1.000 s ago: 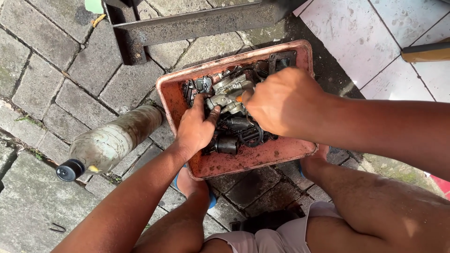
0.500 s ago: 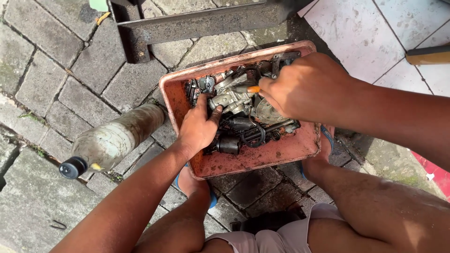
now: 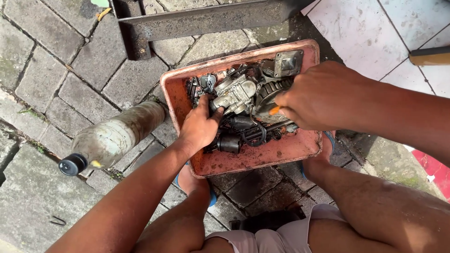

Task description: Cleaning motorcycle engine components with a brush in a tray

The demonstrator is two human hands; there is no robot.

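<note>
The red tray (image 3: pixel 243 161) is crowded: grey and black engine parts (image 3: pixel 239 100) fill its far and middle stretch, leaving bare bottom only along the near edge and near right corner. The left hand (image 3: pixel 199 129) blocks the left edge, the right hand (image 3: pixel 311 96) the right edge. On the paved floor (image 3: pixel 42 93), a dirty bottle (image 3: pixel 115 138) lies just beside the tray's left side, and a rusty metal frame (image 3: pixel 197 21) crosses beyond the far edge. Open paving lies far left.

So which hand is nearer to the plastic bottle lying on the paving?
Left. The left hand rests in the red tray at its side toward the plastic bottle; the right hand is over the tray's far side, holding something orange-tipped.
</note>
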